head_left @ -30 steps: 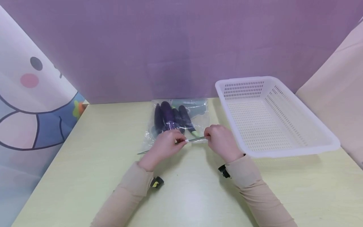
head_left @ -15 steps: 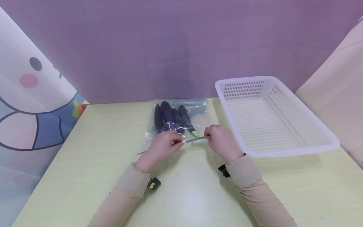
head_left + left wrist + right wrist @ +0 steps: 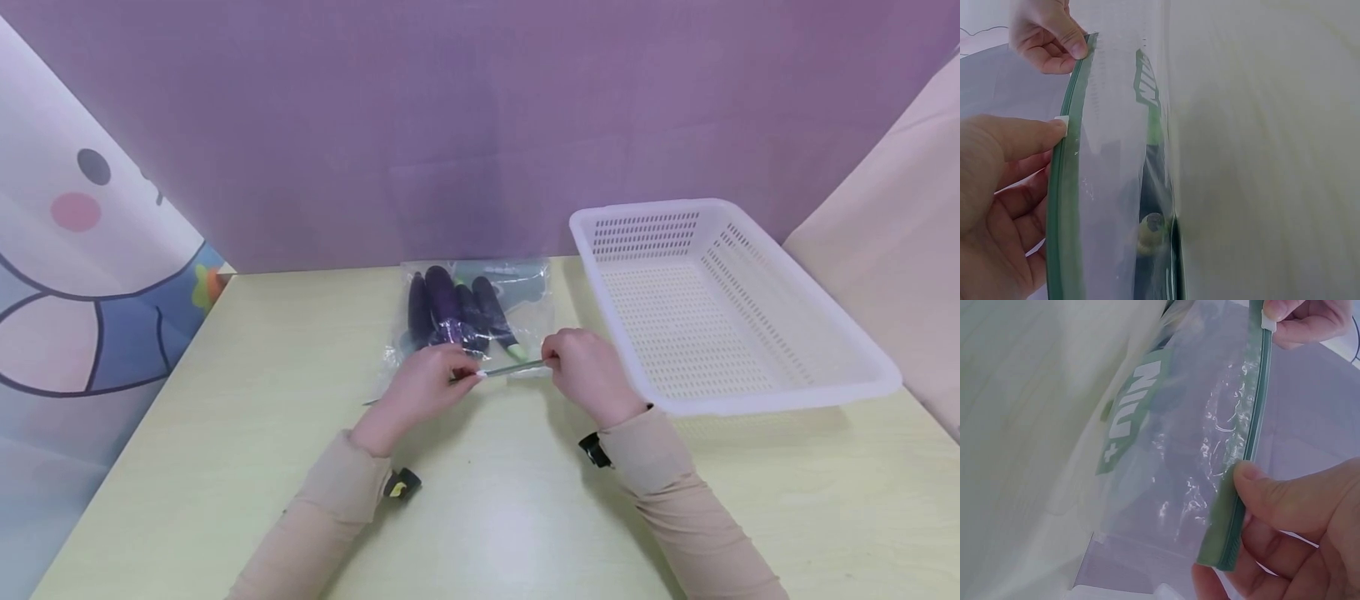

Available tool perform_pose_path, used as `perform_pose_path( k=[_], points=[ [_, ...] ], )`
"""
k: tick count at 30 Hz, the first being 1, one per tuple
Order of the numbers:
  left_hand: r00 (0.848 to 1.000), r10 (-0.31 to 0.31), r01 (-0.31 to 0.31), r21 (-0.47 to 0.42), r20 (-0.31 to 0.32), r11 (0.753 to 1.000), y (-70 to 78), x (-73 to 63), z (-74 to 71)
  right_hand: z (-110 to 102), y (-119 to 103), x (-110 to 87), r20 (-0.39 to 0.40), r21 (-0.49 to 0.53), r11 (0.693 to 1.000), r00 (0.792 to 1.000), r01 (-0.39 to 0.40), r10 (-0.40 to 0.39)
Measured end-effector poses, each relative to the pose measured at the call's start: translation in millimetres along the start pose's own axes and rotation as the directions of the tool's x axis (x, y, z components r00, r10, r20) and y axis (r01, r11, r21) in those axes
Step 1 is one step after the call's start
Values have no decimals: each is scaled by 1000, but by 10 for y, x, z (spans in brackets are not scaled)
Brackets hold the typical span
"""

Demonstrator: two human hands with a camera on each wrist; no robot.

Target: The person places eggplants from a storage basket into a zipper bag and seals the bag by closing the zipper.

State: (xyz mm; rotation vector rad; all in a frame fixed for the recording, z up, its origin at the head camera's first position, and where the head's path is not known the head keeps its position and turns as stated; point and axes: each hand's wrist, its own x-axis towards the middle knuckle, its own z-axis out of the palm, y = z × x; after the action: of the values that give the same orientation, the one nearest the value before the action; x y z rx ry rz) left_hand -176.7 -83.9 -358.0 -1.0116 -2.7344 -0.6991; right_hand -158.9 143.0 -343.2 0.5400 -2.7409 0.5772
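Note:
A clear slider zip bag (image 3: 534, 321) with several dark purple eggplants (image 3: 442, 300) inside stands on the table below both hands. Along its mouth runs a green zip (image 3: 1254, 419). My left hand (image 3: 423, 387) pinches the white slider (image 3: 1062, 125) on that zip between thumb and forefinger. Toward the zip's right end, my right hand (image 3: 592, 375) grips the strip, thumb on the near face in the right wrist view. Green printing (image 3: 1138, 403) shows on the plastic. The left hand partly hides the eggplants' lower ends in the head view.
A white perforated plastic basket (image 3: 603, 304) sits on the right side of the pale table (image 3: 495, 517). A purple cloth (image 3: 465, 125) hangs behind the table, and a cartoon-print cloth (image 3: 52, 333) is at the left.
My left hand has shifted slightly left along the zip, carrying the white slider with it. A longer stretch of green strip shows between the hands. The right hand has stayed almost still.

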Motion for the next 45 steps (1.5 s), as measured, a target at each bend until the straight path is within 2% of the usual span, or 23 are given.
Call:
perform_pose_path(
  k=[14, 33, 45],
  points=[
    [1000, 9, -9, 35, 6, 999, -16, -66, -40, -4, 3, -5, 18, -25, 1000, 1000, -17, 18],
    [999, -16, 16, 19, 27, 1000, -40, -75, -57, -35, -2, -15, 36, -23, 1000, 999, -17, 18],
    [999, -3, 2, 22, 35, 1000, -69, -83, -76, -41, 4, -11, 41, -36, 999, 999, -32, 33]
  ],
)
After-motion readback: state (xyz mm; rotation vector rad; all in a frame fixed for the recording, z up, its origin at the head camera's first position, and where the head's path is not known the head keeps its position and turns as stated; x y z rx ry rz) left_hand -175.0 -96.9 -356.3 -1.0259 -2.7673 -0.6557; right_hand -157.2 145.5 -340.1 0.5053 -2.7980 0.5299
